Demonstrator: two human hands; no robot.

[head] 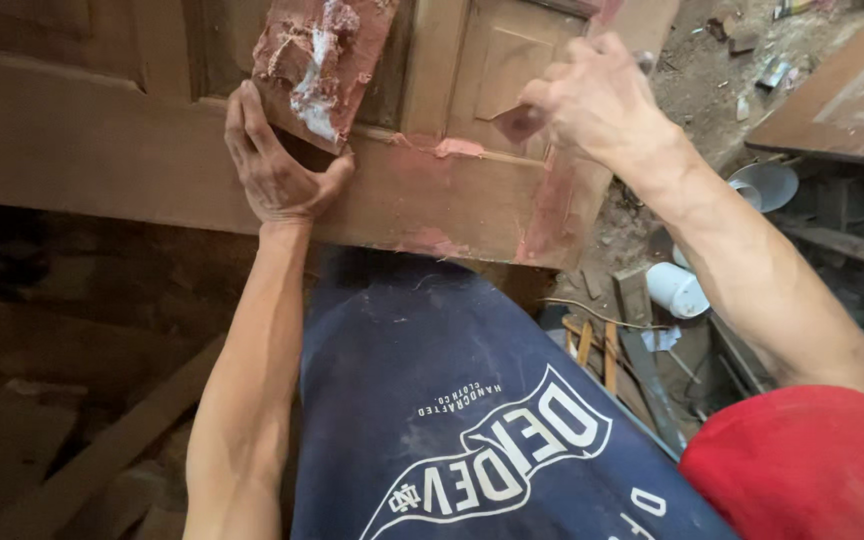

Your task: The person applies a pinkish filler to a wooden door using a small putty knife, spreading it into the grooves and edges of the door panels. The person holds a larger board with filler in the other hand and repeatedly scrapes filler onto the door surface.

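L hand (277,165) under putty board (320,62), R hand (592,95) on door (432,190).

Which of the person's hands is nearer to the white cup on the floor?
Right. The right hand is above the white cup; the left hand holds a board farther left.

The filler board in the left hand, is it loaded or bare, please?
Loaded: the board in the left hand carries lumps of pinkish and white filler.

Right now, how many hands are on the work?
2. The left hand holds a putty-smeared board against the wooden door panel. The right hand presses a small scraper to the panel's recessed corner. No other hands show.
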